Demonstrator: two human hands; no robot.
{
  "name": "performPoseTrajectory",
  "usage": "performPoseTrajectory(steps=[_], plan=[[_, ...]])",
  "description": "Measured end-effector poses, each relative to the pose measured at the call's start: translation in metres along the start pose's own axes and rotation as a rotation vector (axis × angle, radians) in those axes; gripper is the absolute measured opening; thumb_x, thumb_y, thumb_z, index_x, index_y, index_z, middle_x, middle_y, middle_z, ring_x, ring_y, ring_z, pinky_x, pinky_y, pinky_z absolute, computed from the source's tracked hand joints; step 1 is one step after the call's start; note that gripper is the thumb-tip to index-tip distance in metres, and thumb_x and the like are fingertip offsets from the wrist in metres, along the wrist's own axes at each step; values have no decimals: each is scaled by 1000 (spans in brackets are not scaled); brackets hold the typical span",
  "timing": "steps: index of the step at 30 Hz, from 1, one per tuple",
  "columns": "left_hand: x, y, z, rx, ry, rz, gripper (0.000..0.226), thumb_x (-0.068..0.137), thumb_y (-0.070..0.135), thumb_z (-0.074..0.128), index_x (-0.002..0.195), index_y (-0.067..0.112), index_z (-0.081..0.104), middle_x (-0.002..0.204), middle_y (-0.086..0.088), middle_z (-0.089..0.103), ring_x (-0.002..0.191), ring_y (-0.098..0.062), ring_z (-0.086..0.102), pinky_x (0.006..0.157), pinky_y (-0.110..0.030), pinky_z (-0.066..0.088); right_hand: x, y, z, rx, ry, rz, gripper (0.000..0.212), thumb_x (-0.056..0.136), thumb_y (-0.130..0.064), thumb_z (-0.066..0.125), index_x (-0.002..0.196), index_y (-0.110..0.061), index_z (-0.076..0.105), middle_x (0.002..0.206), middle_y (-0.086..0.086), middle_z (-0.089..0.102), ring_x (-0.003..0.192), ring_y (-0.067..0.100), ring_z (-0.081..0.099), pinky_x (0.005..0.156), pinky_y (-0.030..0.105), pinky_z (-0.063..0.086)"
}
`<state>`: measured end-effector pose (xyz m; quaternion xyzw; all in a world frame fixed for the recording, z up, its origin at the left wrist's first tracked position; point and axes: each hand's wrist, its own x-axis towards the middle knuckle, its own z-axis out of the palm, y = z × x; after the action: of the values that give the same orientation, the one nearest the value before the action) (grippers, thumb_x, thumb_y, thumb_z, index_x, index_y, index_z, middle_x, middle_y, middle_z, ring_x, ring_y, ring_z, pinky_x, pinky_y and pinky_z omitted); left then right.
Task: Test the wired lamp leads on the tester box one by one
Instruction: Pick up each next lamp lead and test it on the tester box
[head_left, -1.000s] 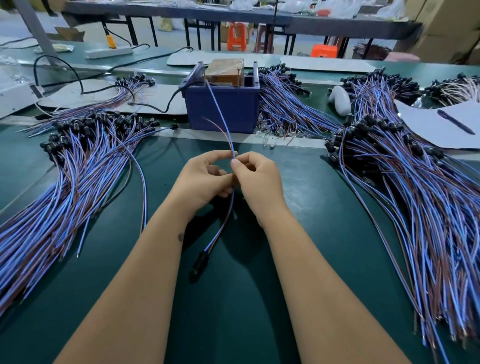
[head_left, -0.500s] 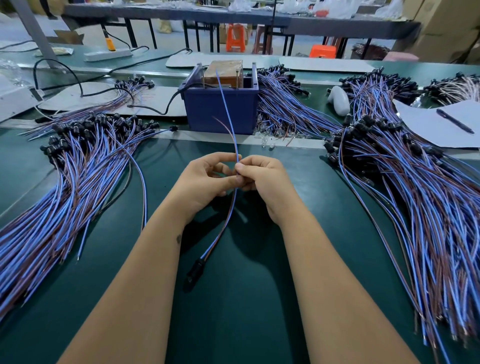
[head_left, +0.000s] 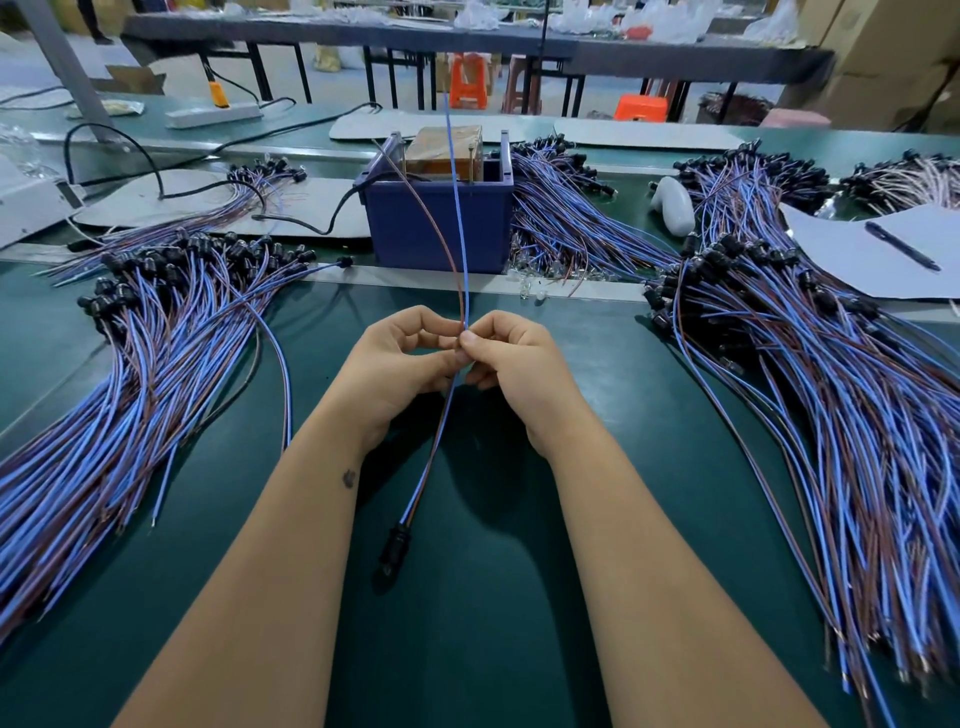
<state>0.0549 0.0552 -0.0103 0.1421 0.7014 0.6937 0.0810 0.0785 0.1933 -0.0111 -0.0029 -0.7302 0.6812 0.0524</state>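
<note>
My left hand (head_left: 399, 364) and my right hand (head_left: 511, 358) meet over the green mat and together pinch one wired lamp lead (head_left: 457, 208). Its blue and brown wires rise from my fingertips toward the blue tester box (head_left: 439, 223), with the tips spread apart above the box. The lead's black lamp holder (head_left: 396, 548) hangs below my hands, between my forearms. A brown block with metal pins (head_left: 445, 150) sits inside the box.
Large piles of blue and brown leads with black holders lie at the left (head_left: 130, 364) and the right (head_left: 831, 389), with more behind the box (head_left: 566, 208). A sheet of paper with a pen (head_left: 901, 245), a white object (head_left: 672, 205) and a black cable (head_left: 311, 223) lie further back.
Both hands have slid down the lead toward me, so the free wire ends stand longer and higher above the box. The black holder has shifted slightly left.
</note>
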Motion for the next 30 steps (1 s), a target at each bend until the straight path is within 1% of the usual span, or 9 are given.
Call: performPoseTrajectory(steps=[5,7,10,13,16,19,21,24,30], plan=[[2,-1,0,25,10,-9,22,88,-4,65,80,16,60,67,8,65,59,-1,59,59,-14,49,-1,1,4,13,28,-8,24,95,-1,55,73,-10,59,60,-10,65,54,2,57,53,11,43],[4,-2,-1,-9,60,-24,26,89,-4,62,75,17,57,70,5,64,62,-4,60,59,-16,51,0,0,5,28,89,3,24,96,-2,54,74,-10,57,67,2,64,56,8,57,52,13,45],[7,-4,-2,-52,155,-30,25,92,0,59,76,19,57,76,2,62,68,-6,59,60,-20,53,2,1,2,95,211,30,22,100,-7,47,80,-13,52,65,3,63,55,13,59,52,18,49],[9,-7,-3,26,246,10,22,95,8,56,83,24,65,65,11,62,54,-4,49,51,-16,44,1,2,2,21,307,3,21,101,-12,46,81,-16,50,54,-3,59,46,10,53,51,20,46],[10,-12,-5,134,331,41,25,103,21,47,91,28,67,54,12,50,46,-4,37,45,-18,32,1,5,0,-177,383,-37,20,99,-18,48,79,-21,51,55,-6,58,54,11,53,57,31,48],[9,-13,-5,286,391,62,28,106,36,34,94,33,60,49,16,45,43,-1,39,43,-14,33,1,5,-2,-204,439,-25,20,97,-19,47,78,-21,52,56,-6,58,57,14,54,62,35,48],[9,-13,-2,352,404,86,29,106,40,29,97,33,55,55,12,48,48,-1,43,49,-18,37,1,4,-2,-211,449,-12,19,97,-20,47,78,-20,52,55,-5,59,57,14,54,62,34,49],[9,-14,-1,441,426,90,25,105,31,31,98,30,55,63,3,48,55,-10,43,56,-31,36,1,4,-1,-226,443,-4,19,96,-20,46,79,-19,53,54,-3,60,58,17,56,65,38,51],[6,-13,-5,500,401,219,22,104,25,38,100,30,59,62,2,48,52,-8,38,52,-29,36,2,4,0,-226,423,15,20,95,-20,48,76,-21,53,56,-4,58,57,16,54,68,45,55]])
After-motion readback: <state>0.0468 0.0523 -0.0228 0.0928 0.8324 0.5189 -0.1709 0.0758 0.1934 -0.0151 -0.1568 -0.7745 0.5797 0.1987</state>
